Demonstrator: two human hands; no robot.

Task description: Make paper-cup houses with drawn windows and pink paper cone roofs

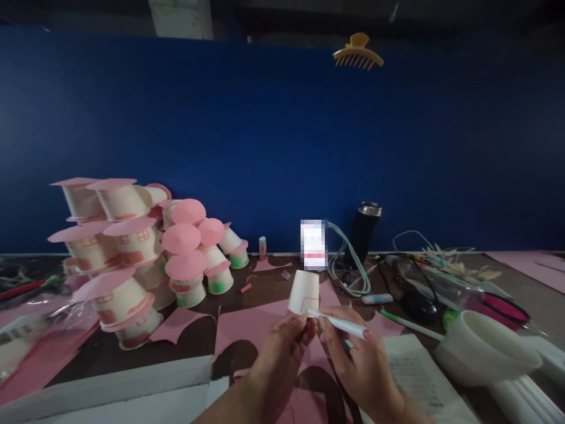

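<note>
A small white paper cup (303,288) is upside down in my left hand (280,347), whose fingers pinch its lower rim. My right hand (359,359) grips a white marker pen (346,327) like a pencil. The pen's tip end meets the cup near its lower edge, where a thin reddish outline with a corner shows. Behind and under my hands lies cut pink paper (241,318) with rounded cut-outs. To the left, similar cups (128,200) with drawn red windows and doors stand stacked, topped by pink paper roofs (182,238).
Along the blue partition (265,129) stand a glue stick (262,247), a lit, blurred phone screen (313,244) and a dark bottle (364,232). Right of my hands are a cable (353,288), a green-tipped marker (410,325) and a white bowl (485,347). A white box (132,388) lies front left.
</note>
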